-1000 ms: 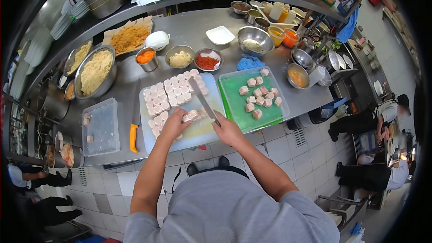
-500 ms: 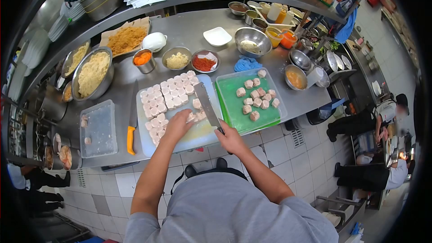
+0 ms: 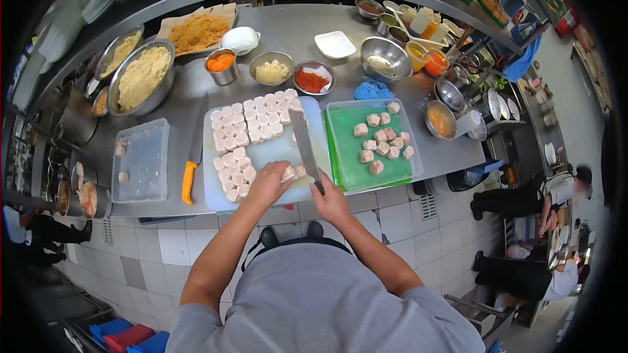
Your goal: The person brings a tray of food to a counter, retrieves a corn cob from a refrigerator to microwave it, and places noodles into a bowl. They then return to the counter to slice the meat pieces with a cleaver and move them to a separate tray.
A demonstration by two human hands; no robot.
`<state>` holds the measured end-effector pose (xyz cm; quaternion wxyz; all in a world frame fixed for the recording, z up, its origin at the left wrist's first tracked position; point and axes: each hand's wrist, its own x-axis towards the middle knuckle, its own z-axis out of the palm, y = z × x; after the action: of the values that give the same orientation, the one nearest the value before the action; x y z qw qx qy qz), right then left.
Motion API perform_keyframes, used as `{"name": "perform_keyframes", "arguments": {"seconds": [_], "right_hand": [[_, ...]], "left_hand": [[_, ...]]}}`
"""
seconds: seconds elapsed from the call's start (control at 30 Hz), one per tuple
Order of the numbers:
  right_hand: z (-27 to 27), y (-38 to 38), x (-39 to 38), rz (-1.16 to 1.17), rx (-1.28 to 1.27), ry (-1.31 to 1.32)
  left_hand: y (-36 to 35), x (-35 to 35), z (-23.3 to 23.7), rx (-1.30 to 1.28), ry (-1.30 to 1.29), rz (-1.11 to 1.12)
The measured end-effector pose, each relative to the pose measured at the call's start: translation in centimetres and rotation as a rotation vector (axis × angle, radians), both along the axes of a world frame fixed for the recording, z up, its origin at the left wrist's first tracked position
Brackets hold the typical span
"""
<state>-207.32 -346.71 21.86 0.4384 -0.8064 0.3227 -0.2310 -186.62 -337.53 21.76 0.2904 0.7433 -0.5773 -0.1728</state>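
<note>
Near the front edge of the white cutting board [image 3: 261,150], my left hand [image 3: 268,183] has its fingers closed on a couple of pale, floury cubes [image 3: 294,172]. Right beside those cubes is the broad blade of a kitchen knife [image 3: 304,147], and my right hand [image 3: 332,202] is wrapped around its black handle. Packed blocks of similar pale cubes [image 3: 229,127] cover the left and back of the board. More cubes [image 3: 386,147] lie loose in a clear tray [image 3: 353,170] over a green board to the right.
An orange-handled knife [image 3: 188,183] lies left of the board, beside a clear tray [image 3: 140,180] holding a few scraps. Behind stand bowls of crumbs [image 3: 140,82], chopped garlic-like bits [image 3: 271,72] and red spice [image 3: 309,80]. A blue cloth [image 3: 373,89] sits behind the right tray. Co-workers [image 3: 536,199] stand at right.
The whole view has shifted a little. My left hand and the cubes at its fingertips have come closer to the board's front edge, and the knife has moved slightly with them.
</note>
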Motion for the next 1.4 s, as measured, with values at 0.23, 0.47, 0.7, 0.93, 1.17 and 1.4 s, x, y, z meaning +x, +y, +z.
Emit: {"name": "perform_keyframes", "arguments": {"seconds": [0.23,0.47,0.7,0.93,1.17,1.4], "right_hand": [[-1.3,0.1,0.4,0.047,0.038,0.24],[-1.8,-0.7,-0.5,-0.051,0.047,0.065],[0.1,1.2,0.8,0.035,0.228,0.016],[0.9,0.8,1.0,0.039,0.264,0.044],[2.4,1.8,1.4,0.031,0.188,-0.058],[0.6,-0.5,1.4,0.1,0.328,0.083]], "left_hand": [[-0.2,0.3,-0.1,0.021,0.021,-0.015],[0.3,0.2,1.0,-0.041,-0.062,0.011],[1.3,0.3,0.6,0.035,0.005,0.073],[1.5,0.4,0.9,0.058,-0.011,0.075],[1.4,0.3,1.1,0.063,-0.013,0.071],[1.1,0.7,2.0,0.076,-0.038,0.034]]}}
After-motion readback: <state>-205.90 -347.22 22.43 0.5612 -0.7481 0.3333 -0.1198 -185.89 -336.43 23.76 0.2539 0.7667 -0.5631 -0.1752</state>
